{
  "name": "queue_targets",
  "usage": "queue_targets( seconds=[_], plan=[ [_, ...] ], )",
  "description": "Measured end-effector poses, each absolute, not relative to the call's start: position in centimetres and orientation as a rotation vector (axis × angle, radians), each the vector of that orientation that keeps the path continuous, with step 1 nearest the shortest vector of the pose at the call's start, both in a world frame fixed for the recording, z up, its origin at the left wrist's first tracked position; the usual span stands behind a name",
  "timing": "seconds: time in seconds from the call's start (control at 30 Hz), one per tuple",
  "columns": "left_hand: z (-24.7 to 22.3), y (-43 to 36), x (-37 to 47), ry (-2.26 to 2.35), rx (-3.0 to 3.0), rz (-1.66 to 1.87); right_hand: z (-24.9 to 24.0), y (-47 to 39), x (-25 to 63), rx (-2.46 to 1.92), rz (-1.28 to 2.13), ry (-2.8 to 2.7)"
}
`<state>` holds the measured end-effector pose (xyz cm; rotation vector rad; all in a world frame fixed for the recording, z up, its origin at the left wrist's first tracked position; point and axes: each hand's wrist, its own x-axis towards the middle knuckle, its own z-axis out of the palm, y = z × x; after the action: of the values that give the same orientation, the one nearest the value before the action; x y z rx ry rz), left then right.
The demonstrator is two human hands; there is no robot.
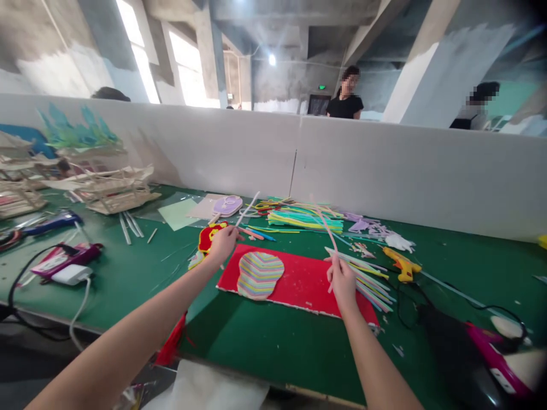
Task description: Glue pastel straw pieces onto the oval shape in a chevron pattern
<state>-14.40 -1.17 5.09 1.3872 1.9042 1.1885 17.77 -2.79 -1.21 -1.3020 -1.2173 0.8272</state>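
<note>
L hand pinching white strip; R hand pinching pink strip. Striped pc flat on red bd, L end, betw. hands. Glue gun to R of bd.

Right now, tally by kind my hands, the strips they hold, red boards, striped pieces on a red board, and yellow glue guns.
Hands: 2
Held strips: 2
Red board: 1
Striped piece: 1
Glue gun: 1
Total: 7
</note>
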Motion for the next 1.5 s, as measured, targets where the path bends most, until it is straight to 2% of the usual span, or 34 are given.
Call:
queue_targets(
  seconds=[0.13, 0.27, 0.5, 0.77, 0.97, 1.07, 1.17, 1.5],
  plan=[
    [5.9, -3.3, -19.7, 2.265, 1.454, 0.946, -1.8, -2.5, 17.9, -1.284, 0.817, -1.216],
    [5.3, -4.7, -20.7, 2.473, 1.604, 0.703, -2.2, -2.2, 18.1, -1.299, 0.831, -1.201],
    [3.4, -6.0, -19.1, 2.487, 1.82, 0.406, -2.2, -2.3, 18.0, -1.338, 0.811, -1.221],
    [3.9, -6.6, -22.2, 2.583, 1.844, 0.234, -2.3, -2.2, 18.1, -1.342, 0.857, -1.189],
    [4.1, -6.4, -20.7, 2.578, 2.033, 0.368, -2.0, -2.0, 18.0, -1.328, 0.853, -1.198],
    [3.7, -5.3, -18.1, 2.382, 2.28, 0.785, -2.0, -1.8, 18.0, -1.338, 0.837, -1.17],
    [2.6, -3.5, -15.7, 2.102, 2.2, 1.042, -2.1, -1.8, 18.0, -1.332, 0.832, -1.164],
    [-2.6, -0.7, -14.8, 1.928, 2.083, 0.925, -2.1, -1.4, 18.9, -1.311, 0.844, -1.172]
  ],
)
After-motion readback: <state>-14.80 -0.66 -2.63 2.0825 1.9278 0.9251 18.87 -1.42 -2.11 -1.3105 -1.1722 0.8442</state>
